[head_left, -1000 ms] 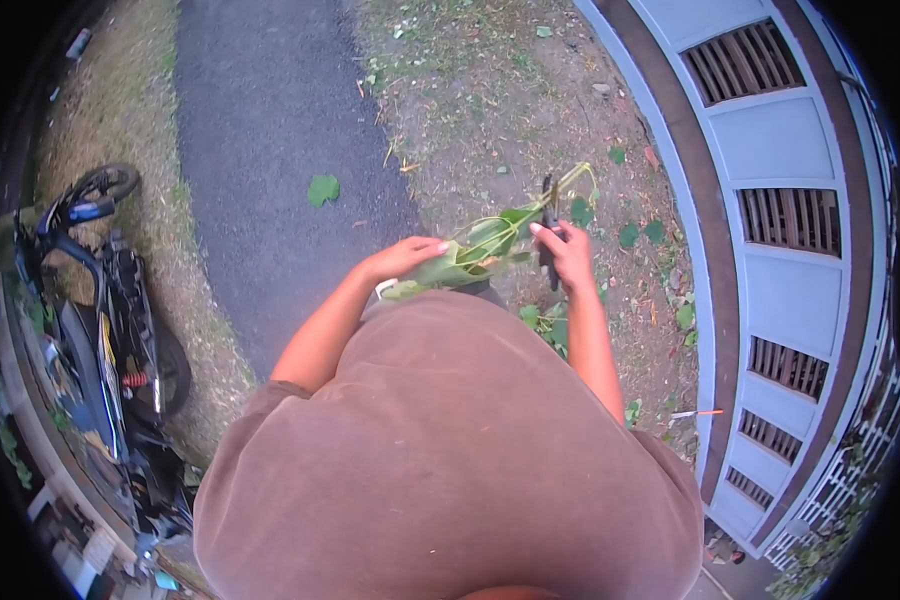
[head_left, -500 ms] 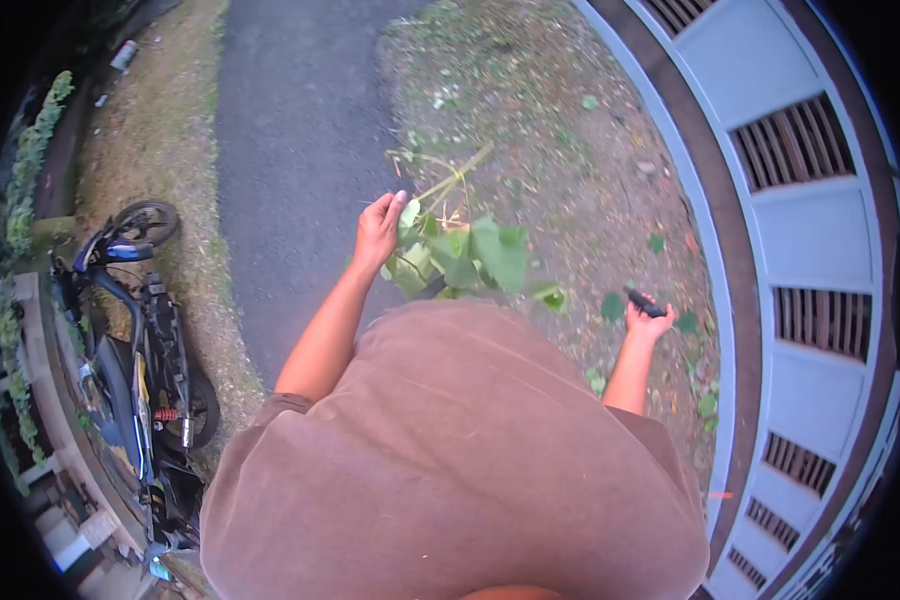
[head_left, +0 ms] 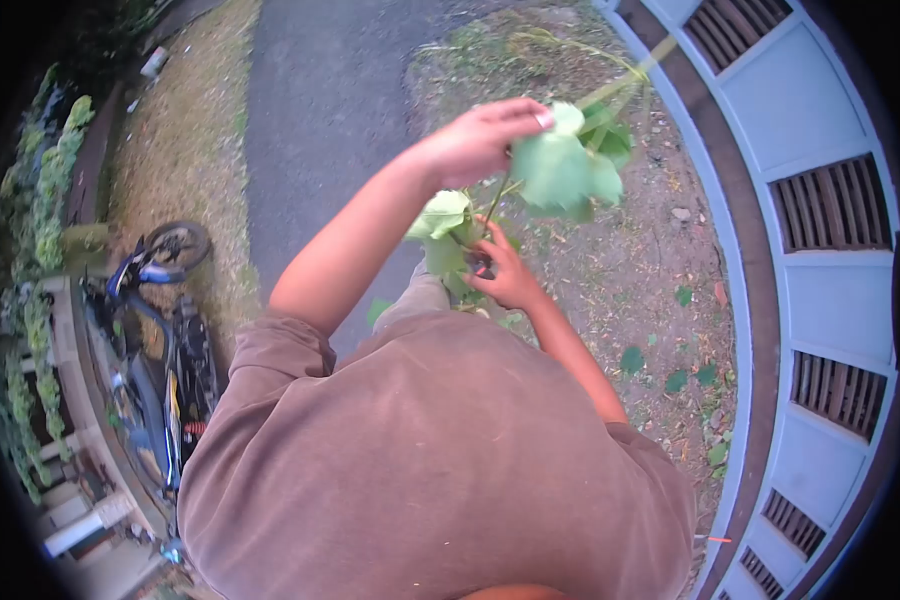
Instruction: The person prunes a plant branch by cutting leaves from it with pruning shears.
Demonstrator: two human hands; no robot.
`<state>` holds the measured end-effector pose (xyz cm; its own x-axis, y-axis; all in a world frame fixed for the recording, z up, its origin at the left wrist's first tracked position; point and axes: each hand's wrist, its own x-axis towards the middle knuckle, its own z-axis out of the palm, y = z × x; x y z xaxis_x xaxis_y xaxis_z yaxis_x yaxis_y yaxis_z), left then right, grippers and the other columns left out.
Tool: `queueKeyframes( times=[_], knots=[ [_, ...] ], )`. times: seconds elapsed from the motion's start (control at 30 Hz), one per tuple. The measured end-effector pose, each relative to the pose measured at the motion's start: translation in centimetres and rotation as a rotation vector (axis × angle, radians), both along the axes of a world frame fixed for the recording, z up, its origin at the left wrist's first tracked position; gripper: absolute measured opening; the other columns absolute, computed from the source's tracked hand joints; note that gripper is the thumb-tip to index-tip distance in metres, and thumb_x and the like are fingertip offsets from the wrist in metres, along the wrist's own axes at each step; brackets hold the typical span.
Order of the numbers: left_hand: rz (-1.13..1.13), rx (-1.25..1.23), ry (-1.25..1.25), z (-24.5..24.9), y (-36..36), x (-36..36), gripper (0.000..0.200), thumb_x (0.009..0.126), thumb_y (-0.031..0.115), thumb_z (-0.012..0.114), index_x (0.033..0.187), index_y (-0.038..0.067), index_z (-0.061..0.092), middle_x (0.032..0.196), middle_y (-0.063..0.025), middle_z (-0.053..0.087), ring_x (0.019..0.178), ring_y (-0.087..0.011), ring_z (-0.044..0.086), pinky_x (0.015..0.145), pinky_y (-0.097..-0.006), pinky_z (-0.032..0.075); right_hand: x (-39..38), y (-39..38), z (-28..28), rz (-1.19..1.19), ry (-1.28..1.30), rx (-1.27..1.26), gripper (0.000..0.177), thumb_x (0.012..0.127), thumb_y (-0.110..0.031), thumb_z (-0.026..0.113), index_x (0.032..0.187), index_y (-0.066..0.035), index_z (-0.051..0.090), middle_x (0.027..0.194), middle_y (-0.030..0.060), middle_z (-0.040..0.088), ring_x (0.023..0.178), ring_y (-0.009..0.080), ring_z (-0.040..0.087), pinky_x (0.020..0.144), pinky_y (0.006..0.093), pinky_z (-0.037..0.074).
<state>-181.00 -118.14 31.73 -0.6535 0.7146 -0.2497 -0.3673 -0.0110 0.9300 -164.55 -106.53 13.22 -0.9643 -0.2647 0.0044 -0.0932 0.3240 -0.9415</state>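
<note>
In the head view, my left hand [head_left: 490, 135] is raised at upper centre, its fingers closed at a leafy branch [head_left: 560, 175]. The branch has broad green leaves and pale stems that reach up to the right, partly blurred. Below it, my right hand [head_left: 508, 272] is in among the lower stems, next to a pale green leaf [head_left: 442, 215]. Its fingers are curled around a small dark tool [head_left: 484, 268] with a bit of red, mostly hidden by the hand, so its kind cannot be made out.
A motorcycle [head_left: 160, 350] stands at the left beside a dry grass strip [head_left: 185, 130]. A paved path [head_left: 320, 120] runs ahead. Loose leaves [head_left: 632, 360] lie on the dirt to the right, along a light blue wall [head_left: 790, 90] with slatted vents.
My left hand has moved up and right with the branch, which has risen closer. My right hand has swung in from the far right, with the black tool, to the lower stems.
</note>
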Motion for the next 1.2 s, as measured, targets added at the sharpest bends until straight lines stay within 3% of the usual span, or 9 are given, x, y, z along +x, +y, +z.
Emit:
queueKeyframes(
  times=[0.1,0.2,0.27,0.4,0.6,0.77,0.83,1.0,1.2],
  knots=[
    [-0.232,-0.213,0.581,0.7,1.8,-3.4,0.055,0.102,0.037,0.065,0.147,0.01,0.049,0.137,-0.0107,0.06,0.128,-0.0211,0.056,0.108,-0.0376,0.045,-5.5,-0.6,-0.7,-0.163,0.071,-0.147,0.044,0.082,-0.027,0.078,0.109,0.005,0.064,0.122,0.0184,0.061,0.106,0.0342,0.064,0.093,0.0375,0.051],
    [0.067,-0.147,0.946,-1.5,-1.5,-9.5,0.055,0.102,0.031,0.06,0.151,0.009,0.045,0.142,-0.0116,0.058,0.139,-0.0242,0.05,0.115,-0.0411,0.038,-9.3,1.8,-1.2,-0.285,-0.148,-0.322,0.04,0.089,-0.025,0.074,0.115,0.003,0.063,0.117,0.012,0.064,0.104,0.0259,0.066,0.094,0.0358,0.05],
    [0.268,0.194,0.402,-7.8,-4.3,-16.3,0.047,0.102,0.022,0.058,0.145,0.004,0.051,0.144,-0.0122,0.057,0.138,-0.0273,0.051,0.115,-0.0401,0.038,-12.0,3.1,-3.0,-0.443,-0.286,-0.703,0.037,0.094,-0.024,0.069,0.123,-0.003,0.061,0.116,0.0079,0.065,0.105,0.0184,0.065,0.095,0.0347,0.05],
    [-0.186,-0.336,0.445,-27.6,-7.6,-24.0,0.062,0.086,0.016,0.064,0.146,0.005,0.051,0.145,-0.0142,0.055,0.138,-0.0265,0.049,0.115,-0.0426,0.04,-19.6,4.3,-2.3,-0.717,-0.254,-1.127,0.032,0.097,-0.021,0.061,0.122,-0.002,0.058,0.115,0.0089,0.063,0.104,0.0245,0.065,0.099,0.0418,0.052],
    [-0.649,-0.226,0.333,-30.4,-2.1,-19.6,0.055,0.098,0.037,0.065,0.141,0.005,0.054,0.137,-0.0166,0.059,0.131,-0.0257,0.054,0.108,-0.0386,0.045,-29.2,4.7,3.9,-0.946,-0.189,-1.501,0.028,0.093,-0.022,0.061,0.114,-0.004,0.058,0.112,0.0091,0.063,0.107,0.0313,0.062,0.103,0.0496,0.05],
    [-0.567,-0.158,0.094,-31.0,-1.3,-25.0,0.038,0.105,0.039,0.058,0.11,0.003,0.069,0.094,-0.0063,0.068,0.09,-0.0172,0.063,0.082,-0.0342,0.051,-31.7,8.3,5.2,-0.942,-0.174,-1.488,0.029,0.093,-0.024,0.06,0.112,-0.003,0.059,0.113,0.0099,0.065,0.109,0.0326,0.063,0.105,0.0503,0.049],
    [-0.312,-0.214,0.196,-30.3,-2.8,-28.1,0.042,0.105,0.04,0.058,0.089,0.002,0.067,0.073,0.0016,0.058,0.07,-0.011,0.05,0.065,-0.032,0.044,-31.0,9.9,3.9,-0.849,-0.357,-1.493,0.03,0.094,-0.025,0.059,0.113,-0.002,0.059,0.112,0.0103,0.065,0.112,0.0347,0.064,0.106,0.0513,0.049],
    [-0.17,-0.433,0.515,-29.4,-5.7,-33.1,0.047,0.104,0.037,0.06,0.076,-0.001,0.062,0.064,0.0002,0.049,0.065,-0.0092,0.041,0.057,-0.0333,0.037,-26.9,8.8,-1.4,-0.978,-0.487,-0.789,0.031,0.096,-0.028,0.064,0.113,-0.002,0.066,0.11,0.0105,0.07,0.104,0.0229,0.068,0.097,0.0354,0.05],
    [-0.124,-0.544,0.668,-28.3,-8.8,-33.8,0.053,0.101,0.038,0.063,0.071,-0.004,0.058,0.058,-0.0062,0.044,0.06,-0.0118,0.038,0.054,-0.0369,0.036,-16.5,7.5,-8.5,-1.12,-0.669,-0.717,0.035,0.092,-0.025,0.072,0.119,-0.004,0.066,0.106,0.0043,0.07,0.099,0.0147,0.065,0.089,0.0287,0.048]
  ],
)
